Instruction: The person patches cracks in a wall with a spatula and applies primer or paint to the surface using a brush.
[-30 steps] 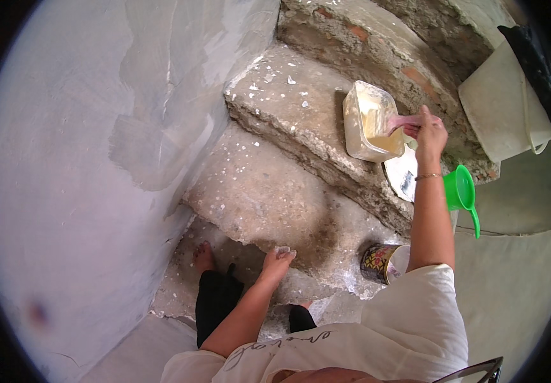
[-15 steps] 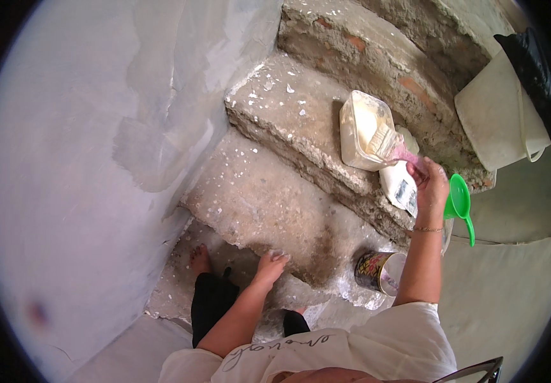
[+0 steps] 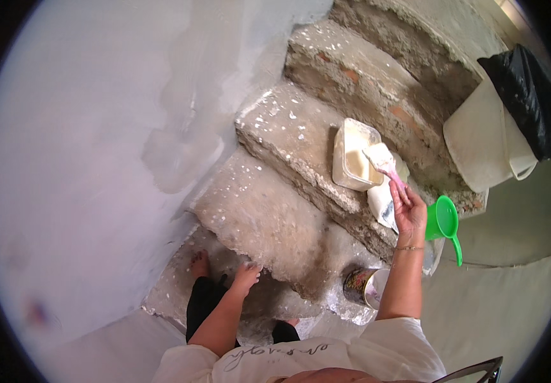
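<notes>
My right hand [image 3: 409,209] is closed round the pink handle of a flat paintbrush [image 3: 390,167]. Its whitish, paint-coated bristles are over the right side of a clear rectangular tub [image 3: 342,167] holding cream-white paint. The tub stands on a rough concrete step, with a white plastic bag [image 3: 380,203] right beside it, partly behind my hand. Low on the left, my left hand [image 3: 247,276] is near the broken edge of a lower step [image 3: 269,223]. Its fingers are curled, and nothing shows in them.
A green dipper [image 3: 442,218] is just right of my right wrist. Below stands a patterned tin [image 3: 357,286], partly behind my forearm. A large whitish bucket [image 3: 479,140] with a black plastic bag [image 3: 524,96] is at upper right. A patchy grey-white wall [image 3: 96,159] borders the steps on the left.
The view has shifted, so the steps and tub appear lower. My right hand has turned the brush's handle more upright, its bristles still at the tub. My left hand has shifted left.
</notes>
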`<state>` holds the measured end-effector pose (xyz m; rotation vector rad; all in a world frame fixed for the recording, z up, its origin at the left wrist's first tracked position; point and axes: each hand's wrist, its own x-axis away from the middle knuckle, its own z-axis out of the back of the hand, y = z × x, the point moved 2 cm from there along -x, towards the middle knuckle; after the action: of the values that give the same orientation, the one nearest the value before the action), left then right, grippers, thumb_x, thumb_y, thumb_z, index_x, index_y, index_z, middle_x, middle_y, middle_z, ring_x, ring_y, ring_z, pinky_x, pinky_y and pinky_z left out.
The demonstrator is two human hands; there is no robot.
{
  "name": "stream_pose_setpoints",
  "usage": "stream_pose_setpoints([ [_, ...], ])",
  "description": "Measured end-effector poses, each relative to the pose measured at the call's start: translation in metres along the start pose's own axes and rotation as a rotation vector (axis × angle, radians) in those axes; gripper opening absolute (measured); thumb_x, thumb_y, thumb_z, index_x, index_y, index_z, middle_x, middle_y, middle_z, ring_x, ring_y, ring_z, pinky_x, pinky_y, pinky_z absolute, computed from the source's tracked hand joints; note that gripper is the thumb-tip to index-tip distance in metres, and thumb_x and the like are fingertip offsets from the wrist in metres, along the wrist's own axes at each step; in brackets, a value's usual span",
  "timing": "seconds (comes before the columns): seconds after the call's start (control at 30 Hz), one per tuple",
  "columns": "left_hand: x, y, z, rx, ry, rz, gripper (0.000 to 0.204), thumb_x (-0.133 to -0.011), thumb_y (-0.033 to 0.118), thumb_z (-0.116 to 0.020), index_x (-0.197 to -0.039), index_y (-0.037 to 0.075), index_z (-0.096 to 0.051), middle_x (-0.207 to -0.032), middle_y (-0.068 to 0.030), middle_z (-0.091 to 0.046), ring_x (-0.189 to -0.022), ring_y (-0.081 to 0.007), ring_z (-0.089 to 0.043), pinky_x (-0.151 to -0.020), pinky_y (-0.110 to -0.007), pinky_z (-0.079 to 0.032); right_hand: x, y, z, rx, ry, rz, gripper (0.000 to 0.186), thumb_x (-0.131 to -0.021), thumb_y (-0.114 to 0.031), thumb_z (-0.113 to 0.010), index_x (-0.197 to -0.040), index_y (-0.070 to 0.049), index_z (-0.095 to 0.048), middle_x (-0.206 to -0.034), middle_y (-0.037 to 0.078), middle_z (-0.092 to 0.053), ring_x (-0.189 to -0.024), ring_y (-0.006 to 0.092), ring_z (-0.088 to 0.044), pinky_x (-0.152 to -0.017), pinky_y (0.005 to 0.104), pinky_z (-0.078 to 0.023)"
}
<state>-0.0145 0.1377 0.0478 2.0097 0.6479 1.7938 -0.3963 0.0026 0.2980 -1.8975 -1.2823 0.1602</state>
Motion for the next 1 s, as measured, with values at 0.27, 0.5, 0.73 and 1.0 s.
stream_pose_setpoints([
  [0.27, 0.059, 0.010, 0.065, 0.265, 0.167, -0.306, 0.033, -0.091, 0.020, -0.061, -0.117, 0.002, -0.053, -0.097, -0.0041, -0.062, -0.084, -0.0159, -0.061, -0.074, -0.029, -0.051, 0.002, 0.013, -0.006, -0.031, -0.059, -0.177, 0.032, -0.094, 0.002, -0.046, -0.118, 0.022, -0.043, -0.119, 0.032, -0.053, -0.106, 0.0379, -0.060, -0.093, 0.0397, -0.055],
  [0.5, 0.180, 0.036, 0.149, -0.030, 0.691, -0.760, 0.020, -0.086, 0.014, -0.065, -0.102, 0.002, -0.061, -0.087, -0.0049, -0.065, -0.077, -0.0124, -0.060, -0.069, -0.028, -0.050, -0.016, 0.013, 0.003, 0.375, -0.267, -0.285, 0.042, -0.086, 0.005, -0.050, -0.125, 0.020, -0.042, -0.107, 0.020, -0.057, -0.084, 0.0267, -0.062, -0.073, 0.0309, -0.056],
  [0.73, 0.307, 0.056, 0.172, -0.244, 1.173, -0.840, 0.023, -0.084, 0.006, -0.062, -0.105, -0.001, -0.060, -0.092, -0.0125, -0.065, -0.088, -0.0211, -0.062, -0.080, -0.032, -0.049, -0.038, 0.021, 0.017, 0.605, -0.101, -0.202, 0.006, -0.082, -0.009, -0.054, -0.081, -0.004, -0.058, -0.066, 0.004, -0.056, -0.050, 0.0130, -0.052, -0.039, 0.0236, -0.042],
  [1.0, 0.439, 0.189, 0.164, -0.754, 1.456, -1.657, 0.051, -0.081, -0.001, -0.059, -0.128, -0.011, -0.041, -0.137, -0.0284, -0.037, -0.121, -0.0421, -0.045, -0.093, -0.044, -0.047, -0.035, 0.025, 0.016, 0.818, -0.041, 0.017, 0.021, -0.077, -0.007, -0.055, -0.095, 0.000, -0.064, -0.065, 0.003, -0.057, -0.049, 0.0110, -0.050, -0.040, 0.0237, -0.037],
])
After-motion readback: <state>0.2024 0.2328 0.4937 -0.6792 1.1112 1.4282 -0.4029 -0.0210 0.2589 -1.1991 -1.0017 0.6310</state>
